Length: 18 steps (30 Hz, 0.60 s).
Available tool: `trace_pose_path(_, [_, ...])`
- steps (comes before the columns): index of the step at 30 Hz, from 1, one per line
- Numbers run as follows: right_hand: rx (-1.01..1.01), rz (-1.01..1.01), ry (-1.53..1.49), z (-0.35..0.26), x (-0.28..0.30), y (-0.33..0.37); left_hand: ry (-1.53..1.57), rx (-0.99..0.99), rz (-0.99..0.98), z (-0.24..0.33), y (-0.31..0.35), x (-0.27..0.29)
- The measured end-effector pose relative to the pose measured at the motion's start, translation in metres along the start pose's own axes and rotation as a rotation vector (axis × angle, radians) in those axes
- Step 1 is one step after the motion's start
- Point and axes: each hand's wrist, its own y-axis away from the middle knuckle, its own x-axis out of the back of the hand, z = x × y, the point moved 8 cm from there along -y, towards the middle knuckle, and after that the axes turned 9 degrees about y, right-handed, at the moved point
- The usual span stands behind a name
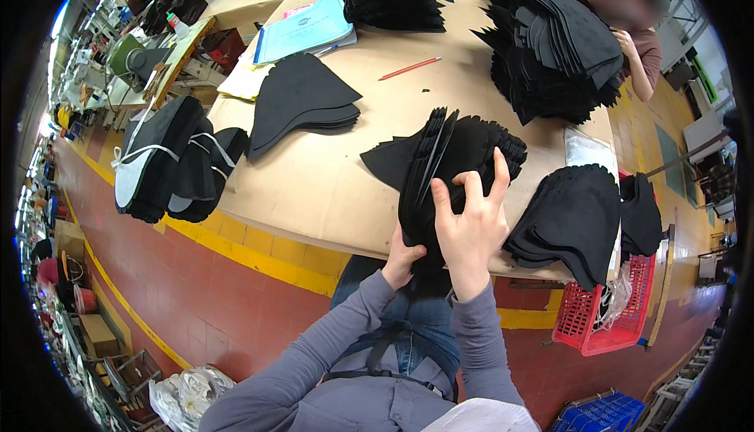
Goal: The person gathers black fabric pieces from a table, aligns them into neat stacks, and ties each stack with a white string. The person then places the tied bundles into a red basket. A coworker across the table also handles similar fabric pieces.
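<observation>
A fanned stack of black cut pieces (471, 143) stands tilted at the table's near edge, its layers splayed apart at the top. My left hand (404, 261) is closed round the lower left side of this stack, its fingers partly hidden behind the pieces. On the stack's right face lies my right hand (473, 226), thumb and fingers spread and touching the layers. To the right sits another stack of black curved pieces (572, 216) with scalloped edges. A smooth-edged black stack (302, 98) rests farther left.
Tied black bundles (169, 157) sit at the table's left edge. Tall black piles (550, 35) stand at the far side, near a person (640, 31). A red pencil (410, 68) and a light-blue booklet (305, 27) lie on the table. A red basket (609, 314) stands below, right.
</observation>
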Motion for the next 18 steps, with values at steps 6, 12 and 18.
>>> trace_pose_path(6, [-0.029, 0.001, 0.053, -0.005, 0.003, -0.002, -0.006, 0.018, 0.031, 0.003, 0.000, -0.006])
trace_pose_path(12, [-0.073, -0.057, -0.001, -0.001, -0.001, 0.000, -0.053, 0.010, 0.044, 0.002, 0.000, 0.000])
trace_pose_path(18, [-0.058, -0.105, -0.184, -0.013, -0.010, 0.018, -0.149, 0.081, 0.210, -0.007, -0.003, 0.012])
